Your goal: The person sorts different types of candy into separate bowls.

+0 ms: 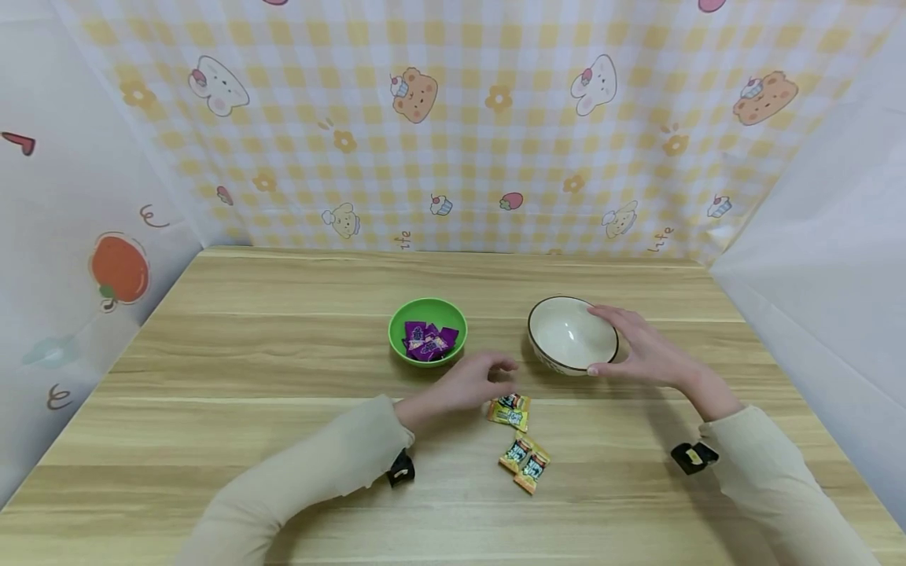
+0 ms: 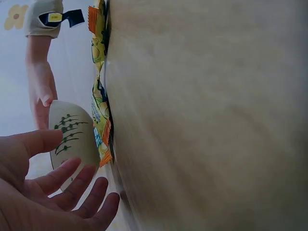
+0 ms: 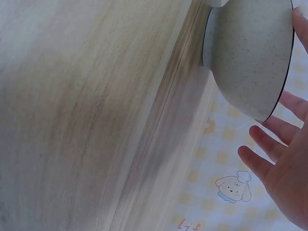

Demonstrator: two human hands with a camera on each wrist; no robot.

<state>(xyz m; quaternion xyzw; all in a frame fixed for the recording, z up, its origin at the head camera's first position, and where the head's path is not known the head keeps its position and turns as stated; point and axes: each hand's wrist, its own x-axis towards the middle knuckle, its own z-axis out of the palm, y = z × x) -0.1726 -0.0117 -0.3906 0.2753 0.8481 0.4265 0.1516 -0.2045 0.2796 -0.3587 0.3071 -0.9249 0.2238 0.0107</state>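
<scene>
My right hand (image 1: pixel 647 352) holds a white bowl (image 1: pixel 569 334) with a dark rim at its right side, thumb at the near rim and forefinger at the far rim. In the right wrist view its other fingers (image 3: pixel 260 163) stretch free of the bowl. My left hand (image 1: pixel 470 383) hovers just behind some yellow candy packets (image 1: pixel 511 417), its fingers loosely bent with nothing between them. Two more yellow-orange candy packets (image 1: pixel 524 462) lie nearer to me. Green sprigs decorate the bowl's outside (image 2: pixel 77 127) in the left wrist view.
Left of the white bowl stands a green bowl (image 1: pixel 425 309) with several purple candy packets (image 1: pixel 429 343) in it. The wooden table (image 1: pixel 248 354) ends at a checked yellow curtain (image 1: pixel 481 173) behind. White sheets (image 1: pixel 64 259) hang at both sides.
</scene>
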